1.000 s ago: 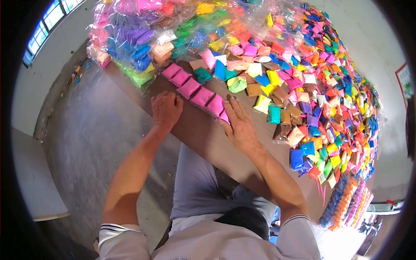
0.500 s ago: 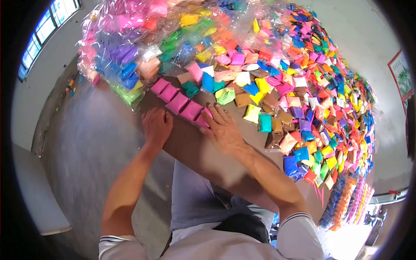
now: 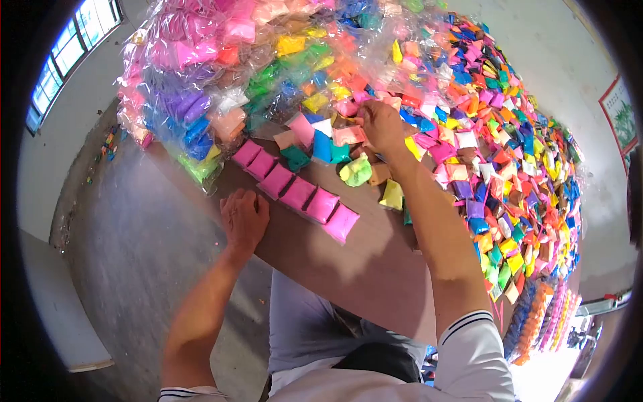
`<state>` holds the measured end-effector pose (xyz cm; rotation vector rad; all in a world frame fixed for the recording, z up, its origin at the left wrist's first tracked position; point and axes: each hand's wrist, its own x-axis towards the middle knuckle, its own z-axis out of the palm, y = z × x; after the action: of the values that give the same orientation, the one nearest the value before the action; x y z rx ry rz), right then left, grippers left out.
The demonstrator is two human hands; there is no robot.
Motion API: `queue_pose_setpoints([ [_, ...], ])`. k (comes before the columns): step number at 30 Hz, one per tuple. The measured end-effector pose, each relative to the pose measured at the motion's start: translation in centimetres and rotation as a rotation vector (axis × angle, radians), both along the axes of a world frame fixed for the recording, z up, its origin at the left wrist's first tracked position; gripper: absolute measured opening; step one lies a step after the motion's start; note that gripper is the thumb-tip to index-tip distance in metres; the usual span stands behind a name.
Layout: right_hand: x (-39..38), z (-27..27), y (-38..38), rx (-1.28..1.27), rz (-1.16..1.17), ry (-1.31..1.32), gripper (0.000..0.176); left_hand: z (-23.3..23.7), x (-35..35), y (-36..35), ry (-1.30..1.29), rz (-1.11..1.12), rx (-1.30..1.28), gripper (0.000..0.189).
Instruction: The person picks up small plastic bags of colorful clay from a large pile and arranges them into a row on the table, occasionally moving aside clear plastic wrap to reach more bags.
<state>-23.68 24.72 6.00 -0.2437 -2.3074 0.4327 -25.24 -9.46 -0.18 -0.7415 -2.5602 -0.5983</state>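
Observation:
A slanting row of small pink packets (image 3: 298, 193) lies end to end on the brown table. Left of this row, at the table's edge, my left hand (image 3: 244, 218) rests with its fingers curled in; nothing shows in it. My right hand (image 3: 384, 127) reaches to the near side of the heap of colourful packets (image 3: 462, 157). Its fingers are pinched together among pink and orange packets, and what they hold is hidden. Just left of that hand lie a blue packet (image 3: 321, 145) and a light green packet (image 3: 356, 171).
Large clear bags of packets (image 3: 194, 87) are piled at the back left of the brown table (image 3: 375, 268). Long strips of packets (image 3: 532, 315) lie at the right end. A window (image 3: 74, 47) is at upper left, a framed picture (image 3: 621, 114) on the right wall.
My right hand has left the lower end of the pink row and moved up to the heap. The row's lower packets are now uncovered. My left hand has shifted slightly down.

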Motion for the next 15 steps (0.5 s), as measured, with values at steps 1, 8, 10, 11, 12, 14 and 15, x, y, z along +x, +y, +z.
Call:
queue_pose_setpoints([
  [1, -1.0, -0.3, 1.3, 0.007, -0.016, -0.069, 0.015, 0.0, 0.0, 0.0, 0.002, -0.001, 0.004, 0.018],
  [8, -6.7, -1.7, 5.6, 0.171, -0.149, -0.464, 0.023, 0.2, -0.3, 0.0, -0.072, -0.027, 0.004, 0.017],
  [10, -7.0, -1.3, 4.8, 0.128, -0.216, -0.479, 0.027, -0.1, -0.5, -0.1, 0.005, -0.050, -0.005, 0.017],
  [11, -6.4, -1.0, 4.6, 0.342, -0.160, -0.508, 0.034, -0.2, -0.7, -0.1, 0.046, -0.064, -0.009, 0.017],
  [12, -7.0, -1.0, 4.5, 0.297, -0.218, -0.493, 0.033, -0.2, -0.9, -0.2, 0.033, -0.065, -0.003, 0.017],
  [14, -8.1, -1.5, 4.1, 0.202, -0.342, -0.474, 0.033, -0.5, -0.9, -0.1, 0.000, -0.079, 0.005, 0.018],
  [15, -8.5, -2.2, 4.1, 0.238, -0.407, -0.455, 0.029, -0.4, -0.9, -0.1, -0.002, -0.082, 0.014, 0.018],
])
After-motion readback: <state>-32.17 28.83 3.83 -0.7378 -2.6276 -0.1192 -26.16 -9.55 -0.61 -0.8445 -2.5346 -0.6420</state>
